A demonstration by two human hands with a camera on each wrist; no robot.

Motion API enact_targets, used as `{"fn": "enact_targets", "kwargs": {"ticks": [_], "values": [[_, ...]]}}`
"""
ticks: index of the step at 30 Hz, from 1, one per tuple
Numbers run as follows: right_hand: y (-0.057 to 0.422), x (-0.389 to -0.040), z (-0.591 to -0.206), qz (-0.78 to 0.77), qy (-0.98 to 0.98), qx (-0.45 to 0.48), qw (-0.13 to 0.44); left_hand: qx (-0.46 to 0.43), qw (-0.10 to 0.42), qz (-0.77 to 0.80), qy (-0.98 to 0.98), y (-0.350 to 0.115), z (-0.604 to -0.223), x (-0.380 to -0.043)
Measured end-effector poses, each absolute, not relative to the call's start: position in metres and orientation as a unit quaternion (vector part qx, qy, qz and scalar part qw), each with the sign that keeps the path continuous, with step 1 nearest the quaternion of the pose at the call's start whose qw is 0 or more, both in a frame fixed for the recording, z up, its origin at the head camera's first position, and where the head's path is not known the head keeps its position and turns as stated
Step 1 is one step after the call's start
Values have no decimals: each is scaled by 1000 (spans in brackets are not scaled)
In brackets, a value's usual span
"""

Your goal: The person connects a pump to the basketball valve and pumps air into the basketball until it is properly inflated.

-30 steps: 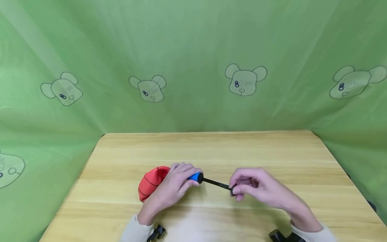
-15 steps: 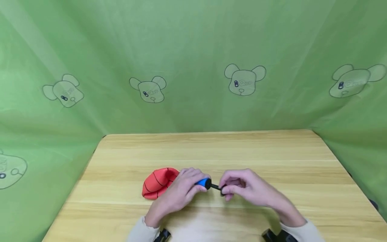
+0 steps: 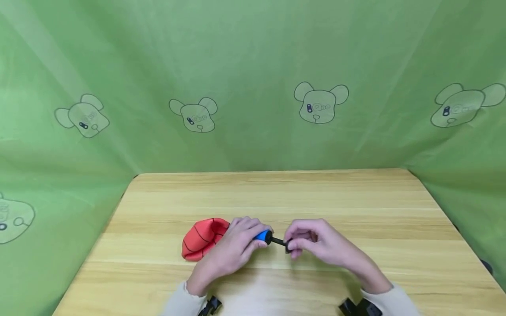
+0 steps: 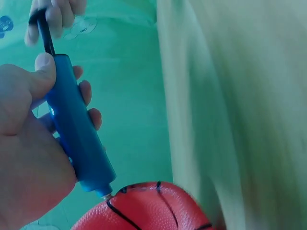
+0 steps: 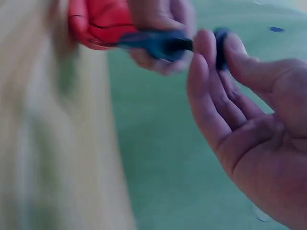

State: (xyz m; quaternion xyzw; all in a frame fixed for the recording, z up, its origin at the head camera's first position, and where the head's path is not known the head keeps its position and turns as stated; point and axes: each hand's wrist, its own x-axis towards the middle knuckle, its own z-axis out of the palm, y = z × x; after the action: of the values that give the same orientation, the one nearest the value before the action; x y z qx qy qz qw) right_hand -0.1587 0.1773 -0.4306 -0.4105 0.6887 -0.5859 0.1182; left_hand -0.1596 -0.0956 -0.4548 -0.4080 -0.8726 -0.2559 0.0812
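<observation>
My left hand grips the blue barrel of a hand pump, its thumb along the barrel near the rod end. The pump's nozzle end meets a slack, dented red ball with black lines; in the left wrist view a thin metal tip shows right at the ball. My right hand pinches the black pull handle between thumb and fingers. A short stretch of the black rod shows between barrel and handle.
Both hands work over a light wooden table. A green curtain with bear-head drawings hangs behind it and at both sides. Black wrist mounts sit at the pale sleeves.
My right hand has moved left, pushing the handle in, so much less rod shows than a second ago. The left hand and ball shifted right, then slightly back left.
</observation>
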Motion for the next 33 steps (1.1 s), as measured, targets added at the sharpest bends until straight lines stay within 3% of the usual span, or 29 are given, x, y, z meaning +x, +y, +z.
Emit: {"fn": "enact_targets", "kwargs": {"ticks": [5, 10, 20, 28, 33], "values": [[167, -163, -445, -592, 698, -382, 129, -417, 84, -248, -870, -93, -461, -157], [173, -158, -429, -582, 703, -385, 133, -423, 74, -274, -860, -97, -459, -158], [206, -144, -396, -547, 726, -414, 50, -375, 96, -283, -877, -117, -446, -169], [174, -153, -424, -564, 749, -340, 76, -397, 142, -228, -877, -106, -446, -164], [155, -154, -437, -578, 748, -321, 65, -405, 139, -227, -875, -102, -449, -162]]}}
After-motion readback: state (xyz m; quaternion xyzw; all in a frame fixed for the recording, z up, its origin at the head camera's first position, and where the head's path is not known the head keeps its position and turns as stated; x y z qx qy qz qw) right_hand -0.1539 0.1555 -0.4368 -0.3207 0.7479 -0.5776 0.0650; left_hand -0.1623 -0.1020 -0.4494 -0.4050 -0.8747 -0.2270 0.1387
